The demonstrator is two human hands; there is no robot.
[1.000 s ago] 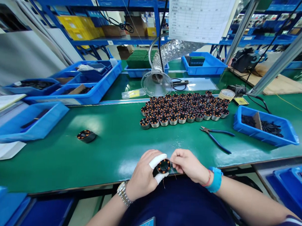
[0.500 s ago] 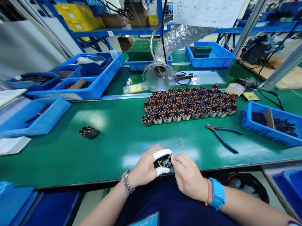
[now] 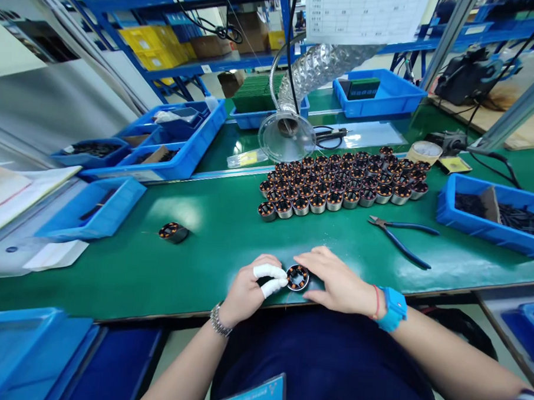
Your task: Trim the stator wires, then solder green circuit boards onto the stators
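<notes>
Left hand (image 3: 246, 291): pinched, contents unclear.
Right hand (image 3: 337, 284): held ring (image 3: 297, 286), half-open.
Handwork: I judged fingertip handling; next needed steadiness.

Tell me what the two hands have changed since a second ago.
The left hand, which had its white-covered thumb and finger around the wound ring, has let go of that grip and shifted left; those fingertips now meet at the ring's left edge. The right hand has spread its thumb and fingers around the ring and appears to hold it.

Unchanged: the rows of rings, the lone ring and the pliers.
</notes>
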